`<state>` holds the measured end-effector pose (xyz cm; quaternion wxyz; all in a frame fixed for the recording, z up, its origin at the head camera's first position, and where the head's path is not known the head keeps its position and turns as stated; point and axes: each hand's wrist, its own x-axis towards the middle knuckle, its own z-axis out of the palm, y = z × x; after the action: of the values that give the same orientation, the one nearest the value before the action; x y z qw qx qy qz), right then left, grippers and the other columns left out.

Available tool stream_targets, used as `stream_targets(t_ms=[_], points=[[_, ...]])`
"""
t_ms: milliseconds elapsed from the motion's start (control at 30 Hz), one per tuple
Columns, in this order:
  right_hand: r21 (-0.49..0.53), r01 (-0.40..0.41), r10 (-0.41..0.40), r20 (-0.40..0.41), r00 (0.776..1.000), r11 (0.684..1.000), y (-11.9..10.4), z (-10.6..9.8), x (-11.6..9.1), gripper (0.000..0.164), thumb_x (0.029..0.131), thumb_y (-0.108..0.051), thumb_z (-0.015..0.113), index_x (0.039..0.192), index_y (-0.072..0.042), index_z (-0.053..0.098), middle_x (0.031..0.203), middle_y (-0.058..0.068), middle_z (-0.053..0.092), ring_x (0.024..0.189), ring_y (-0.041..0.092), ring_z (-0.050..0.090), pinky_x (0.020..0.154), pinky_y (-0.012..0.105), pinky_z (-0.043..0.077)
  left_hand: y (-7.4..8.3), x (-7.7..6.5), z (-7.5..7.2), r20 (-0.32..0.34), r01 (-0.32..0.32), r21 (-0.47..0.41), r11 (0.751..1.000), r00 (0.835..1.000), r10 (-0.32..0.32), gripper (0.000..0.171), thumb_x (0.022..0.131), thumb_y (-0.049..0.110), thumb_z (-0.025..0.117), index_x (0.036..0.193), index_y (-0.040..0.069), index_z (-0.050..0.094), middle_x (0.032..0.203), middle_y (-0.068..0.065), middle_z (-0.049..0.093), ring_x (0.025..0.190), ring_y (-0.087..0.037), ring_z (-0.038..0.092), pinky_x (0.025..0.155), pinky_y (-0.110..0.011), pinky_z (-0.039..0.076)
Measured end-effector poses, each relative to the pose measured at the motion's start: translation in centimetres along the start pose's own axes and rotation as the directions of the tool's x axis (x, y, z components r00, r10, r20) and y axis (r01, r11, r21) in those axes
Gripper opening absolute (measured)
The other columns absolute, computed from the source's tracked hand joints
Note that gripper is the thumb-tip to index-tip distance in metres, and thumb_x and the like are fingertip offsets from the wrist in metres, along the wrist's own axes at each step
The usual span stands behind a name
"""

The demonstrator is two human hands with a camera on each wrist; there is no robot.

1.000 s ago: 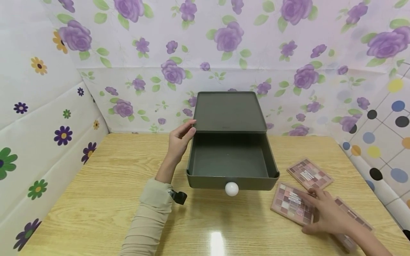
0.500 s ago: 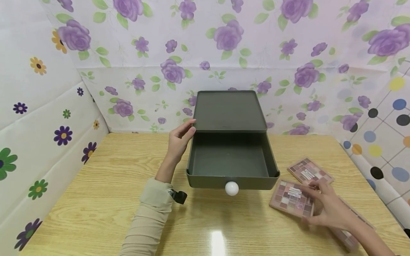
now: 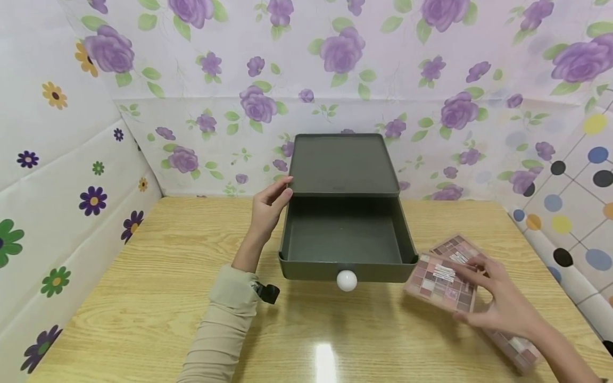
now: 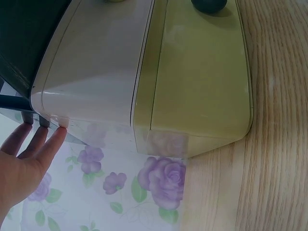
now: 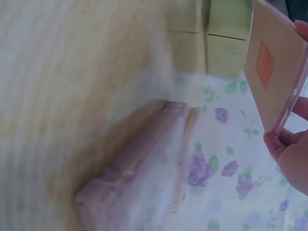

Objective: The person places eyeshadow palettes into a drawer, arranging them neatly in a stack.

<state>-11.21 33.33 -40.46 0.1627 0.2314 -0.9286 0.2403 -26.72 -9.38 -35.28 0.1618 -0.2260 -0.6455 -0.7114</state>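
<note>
A dark grey drawer (image 3: 311,271) with a white knob (image 3: 347,281) stands pulled out of a cabinet (image 3: 342,165), and nothing lies inside it. At the cabinet's left side, my left hand (image 3: 268,210) rests its fingertips against the wall; the left wrist view shows those fingers (image 4: 50,147) extended. My right hand (image 3: 507,303) grips an eyeshadow palette (image 3: 442,282) by its edges, right of the drawer's front corner. From the right wrist, its plain pinkish back (image 5: 272,72) with an orange label faces the camera, the palette raised off the table.
Behind the held palette lies another palette (image 3: 452,246), partly covered in the head view. A further palette (image 3: 517,351) lies under the right forearm. Lower down, the cabinet has a pale drawer (image 4: 96,62) and a yellow-green drawer (image 4: 204,72). Flowered cloth (image 3: 215,64) hangs behind the table.
My right hand has lifted the palette off the table and moved it slightly up and back, so it now overlaps the rear palette. My left hand stays where it was.
</note>
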Motion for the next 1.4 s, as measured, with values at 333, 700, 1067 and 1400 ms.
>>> stream_targets(t_ms=[333,700,1067,1400], points=[[0.013,0.051,-0.05,-0.084,0.995,0.999,-0.6,-1.5,0.6,0.095,0.038,-0.02,0.088,0.126,-0.006,0.055,0.121,0.013,0.04,0.1,0.012,0.03,0.072,0.029,0.025,0.1,0.1,0.1,-0.001,0.011,0.0,1.0,1.0,-0.011,0.03,0.088,-0.005,0.053,0.117,-0.014,0.053,0.127,-0.023,0.05,0.117,-0.016,0.048,0.092,-0.024,0.042],[0.014,0.08,-0.078,-0.102,0.992,0.997,-0.9,-3.6,1.6,0.095,0.038,-0.012,0.089,0.126,-0.005,0.055,0.122,0.014,0.04,0.1,0.005,0.03,0.074,0.02,0.026,0.0,0.2,0.0,0.0,0.008,0.0,1.0,1.0,-0.008,0.03,0.089,-0.003,0.053,0.117,-0.013,0.054,0.126,-0.022,0.051,0.117,-0.017,0.048,0.092,-0.024,0.042],[-0.025,0.191,-0.192,-0.167,0.967,0.981,-0.8,-6.1,3.2,0.097,0.035,-0.025,0.09,0.123,-0.002,0.056,0.121,0.01,0.044,0.099,0.003,0.031,0.075,0.021,0.023,-0.2,0.2,-0.1,0.001,-0.003,0.002,1.0,1.0,0.003,0.03,0.088,-0.004,0.053,0.116,-0.013,0.054,0.125,-0.022,0.051,0.117,-0.017,0.048,0.092,-0.026,0.043],[-0.036,0.196,-0.199,-0.171,0.965,0.98,-1.6,-7.9,4.5,0.099,0.035,-0.026,0.09,0.124,-0.001,0.055,0.127,0.002,0.04,0.105,0.0,0.029,0.078,0.019,0.022,-0.2,0.1,0.0,-0.002,-0.012,-0.005,1.0,1.0,0.012,0.03,0.088,-0.002,0.054,0.116,-0.013,0.055,0.124,-0.02,0.053,0.114,-0.014,0.05,0.087,-0.023,0.045]])
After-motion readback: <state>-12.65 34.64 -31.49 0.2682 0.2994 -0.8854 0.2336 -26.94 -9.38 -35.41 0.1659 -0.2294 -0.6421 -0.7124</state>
